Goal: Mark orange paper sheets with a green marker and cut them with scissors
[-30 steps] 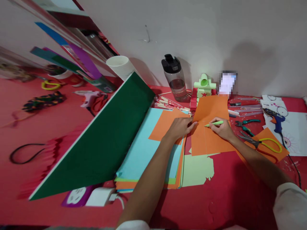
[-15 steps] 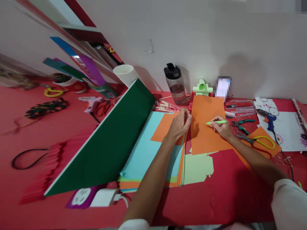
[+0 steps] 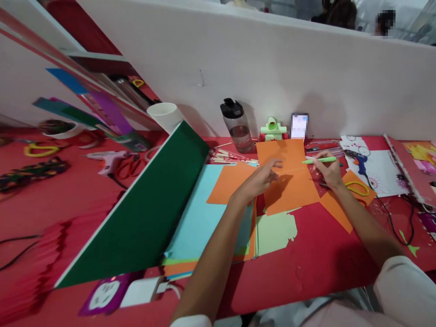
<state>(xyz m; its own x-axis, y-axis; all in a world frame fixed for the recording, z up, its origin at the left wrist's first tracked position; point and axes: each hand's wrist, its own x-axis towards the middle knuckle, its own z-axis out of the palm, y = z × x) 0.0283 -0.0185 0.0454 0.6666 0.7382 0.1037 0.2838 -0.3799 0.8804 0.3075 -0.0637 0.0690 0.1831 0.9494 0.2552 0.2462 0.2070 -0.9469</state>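
A large orange paper sheet (image 3: pixel 289 190) with a faint crease lies in front of me, its far part reaching toward the wall. My left hand (image 3: pixel 260 178) hovers at its left side, fingers loosely stretched and apart, holding nothing. In my right hand (image 3: pixel 327 171) is a light green pen (image 3: pixel 320 160), gripped between thumb and fingers, its tip pointing left at the sheet's right edge. A smaller orange paper piece (image 3: pixel 225 181) rests on a stack of coloured paper (image 3: pixel 200 222) to the left. Yellow-handled scissors (image 3: pixel 357 187) lie behind my right wrist, partly hidden.
A green board (image 3: pixel 146 218) leans at the left. Along the wall stand a water bottle (image 3: pixel 237 127), a green holder (image 3: pixel 273 129) and a phone (image 3: pixel 299 126). A blue glue gun (image 3: pixel 357 160) with its cable lies right; a pink glue gun (image 3: pixel 111 160) lies left.
My right hand has lifted the pen up and right, off the middle of the orange sheet. My left hand has opened from its pinch. The sheet has turned slightly, and the view has shifted.
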